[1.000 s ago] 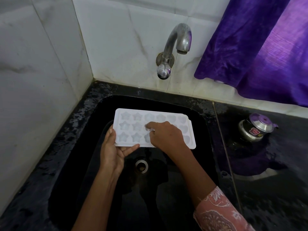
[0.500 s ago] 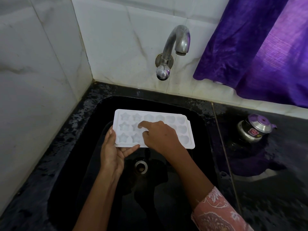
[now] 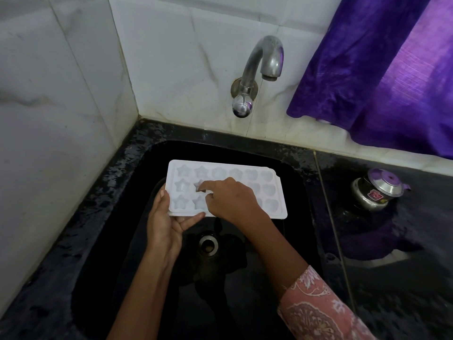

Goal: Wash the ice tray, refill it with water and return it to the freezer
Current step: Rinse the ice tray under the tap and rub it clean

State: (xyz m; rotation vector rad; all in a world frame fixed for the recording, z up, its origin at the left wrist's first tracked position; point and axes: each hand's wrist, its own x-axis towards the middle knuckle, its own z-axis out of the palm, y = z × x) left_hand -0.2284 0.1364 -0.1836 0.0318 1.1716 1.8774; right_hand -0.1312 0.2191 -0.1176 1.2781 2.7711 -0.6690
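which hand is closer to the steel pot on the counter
Right. The right hand touches the ice tray midway, left of the steel pot; the left hand grips its farther end.

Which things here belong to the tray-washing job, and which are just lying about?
In the job: white plastic ice tray with star and heart moulds, held by the left hand, touched by a finger of the right hand; curved steel wall tap; black sink.
Lying about: small steel lidded pot beside the sink; purple curtain.
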